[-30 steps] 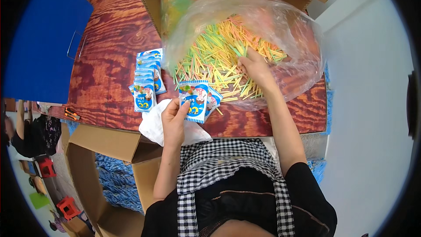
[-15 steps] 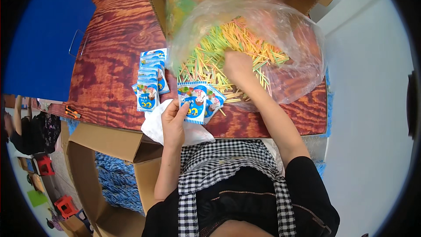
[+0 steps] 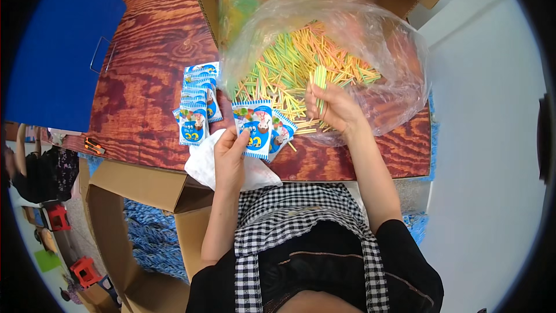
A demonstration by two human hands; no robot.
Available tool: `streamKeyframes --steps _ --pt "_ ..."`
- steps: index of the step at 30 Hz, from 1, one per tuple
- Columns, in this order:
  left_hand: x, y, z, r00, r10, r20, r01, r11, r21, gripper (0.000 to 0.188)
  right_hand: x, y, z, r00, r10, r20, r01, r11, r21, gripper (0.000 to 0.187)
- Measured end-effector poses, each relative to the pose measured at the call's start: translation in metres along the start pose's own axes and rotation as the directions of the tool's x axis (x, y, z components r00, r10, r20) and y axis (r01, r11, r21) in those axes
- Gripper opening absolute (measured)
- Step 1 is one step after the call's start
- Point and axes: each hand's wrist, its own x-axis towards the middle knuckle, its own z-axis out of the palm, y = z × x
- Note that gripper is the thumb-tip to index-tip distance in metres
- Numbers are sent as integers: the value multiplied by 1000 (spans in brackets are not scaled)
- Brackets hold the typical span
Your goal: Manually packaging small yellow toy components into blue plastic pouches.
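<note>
My left hand (image 3: 230, 159) pinches a blue-and-white packet (image 3: 259, 120) by its lower left side, thumb on top. Partly behind it lies another such packet (image 3: 281, 134). Raised above the near edge of the pile, my right hand (image 3: 340, 109) is closed around a small bundle of thin pale-green and yellow sticks (image 3: 319, 75). The loose pile of green, yellow and orange sticks (image 3: 295, 52) lies in the mouth of a clear plastic bag (image 3: 399, 72). To the left, several more packets (image 3: 193, 124) overlap in a row. Beneath my left hand is a white crumpled bag or cloth (image 3: 201, 159).
A cardboard box (image 3: 205, 6) stands behind the bag on the red wood-patterned table (image 3: 156, 40). Below the table's left front is an open carton (image 3: 104, 220). An orange cutter (image 3: 94, 146) lies near the left edge. Another person (image 3: 40, 174) is at far left.
My right hand has come out of the pile, back toward me, and now holds a bundle of sticks upright. My left hand still holds the packet, almost in place.
</note>
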Motion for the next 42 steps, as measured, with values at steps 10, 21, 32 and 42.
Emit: streamKeyframes --steps 10,21,32,42 --pt "39 25 59 704 101 703 -514 755 407 17 -40 55 20 988 100 120 -128 957 260 39" --pt "-2 -19 33 900 -324 290 432 744 -509 42 -39 41 53 930 -366 -18 356 914 -197 13" --pt "-13 -10 55 849 -344 401 527 617 -585 21 -47 51 71 804 -595 -13 475 655 -587 11" --pt "-19 -10 46 874 -322 363 485 612 -625 27 -46 56 70 772 -629 96 542 572 -615 16"
